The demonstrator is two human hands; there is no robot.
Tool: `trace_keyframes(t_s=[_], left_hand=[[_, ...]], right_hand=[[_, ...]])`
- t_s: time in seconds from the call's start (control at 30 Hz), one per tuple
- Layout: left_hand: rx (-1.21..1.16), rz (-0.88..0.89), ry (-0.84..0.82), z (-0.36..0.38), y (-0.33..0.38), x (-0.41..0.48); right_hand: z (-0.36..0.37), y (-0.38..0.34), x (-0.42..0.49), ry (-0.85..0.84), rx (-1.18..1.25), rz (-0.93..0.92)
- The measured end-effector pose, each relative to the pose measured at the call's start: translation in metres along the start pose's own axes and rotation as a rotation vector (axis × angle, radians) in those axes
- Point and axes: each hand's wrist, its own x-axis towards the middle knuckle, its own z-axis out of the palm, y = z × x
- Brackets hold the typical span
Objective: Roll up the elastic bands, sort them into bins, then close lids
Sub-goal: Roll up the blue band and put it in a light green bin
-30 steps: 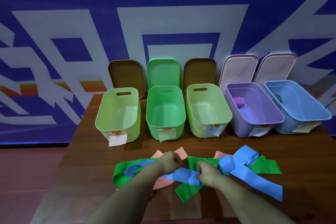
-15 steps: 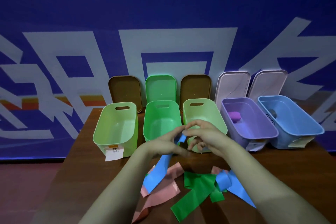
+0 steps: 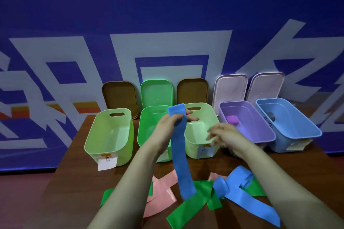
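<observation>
My left hand (image 3: 172,126) pinches the top end of a blue elastic band (image 3: 181,154) and holds it up so it hangs straight down over the table. To its right, my right hand (image 3: 226,136) hovers with loosely spread fingers, holding nothing. Below lie a second blue band (image 3: 247,195), green bands (image 3: 191,208) and pink bands (image 3: 162,193) in a tangled heap. Behind stand five bins without lids: light green (image 3: 109,135), green (image 3: 149,130), light green (image 3: 199,132), purple (image 3: 247,122) with a purple roll (image 3: 232,120) inside, and blue (image 3: 286,122).
The lids lean against the blue patterned wall behind the bins: brown (image 3: 120,96), green (image 3: 156,92), brown (image 3: 192,91) and two pale pink ones (image 3: 230,87). Paper labels hang on the bin fronts. The brown table (image 3: 78,182) ends at left.
My left hand has raised the blue band higher, so it now hangs full length. My right hand has let go of it and moved off to the right.
</observation>
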Motion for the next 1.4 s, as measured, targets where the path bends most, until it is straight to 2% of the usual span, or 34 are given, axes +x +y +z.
trace_keyframes(t_s=[0.2, 0.33, 0.43, 0.63, 0.83, 1.07, 1.2, 1.3, 1.4], left_hand=[[-0.177, -0.045, -0.032, 0.014, -0.001, 0.001], [-0.172, -0.035, 0.000, 0.021, -0.001, 0.005], [-0.141, -0.011, 0.052, 0.025, -0.004, 0.009], [-0.151, -0.023, 0.097, 0.034, -0.012, 0.009], [-0.180, -0.052, 0.087, 0.045, -0.007, 0.018], [-0.134, -0.029, 0.081, 0.042, 0.005, 0.035], [-0.150, -0.011, 0.054, 0.045, 0.012, 0.041], [-0.136, 0.007, 0.036, 0.050, 0.015, 0.045], [-0.083, 0.068, 0.050, 0.053, 0.019, 0.049]], right_hand=[[-0.020, 0.119, 0.025, -0.061, -0.611, 0.365], [-0.018, 0.151, 0.022, -0.123, -0.767, 0.464], [-0.019, 0.159, 0.021, -0.164, -0.840, 0.471], [-0.029, 0.152, 0.027, -0.090, -0.683, 0.378], [-0.039, 0.100, 0.029, -0.200, -0.651, 0.300], [-0.053, 0.031, 0.016, -0.163, -0.460, 0.206], [-0.067, -0.012, -0.005, -0.211, -0.212, 0.226], [-0.076, -0.038, -0.017, -0.304, -0.024, 0.122], [-0.079, -0.062, -0.025, -0.263, -0.097, -0.044]])
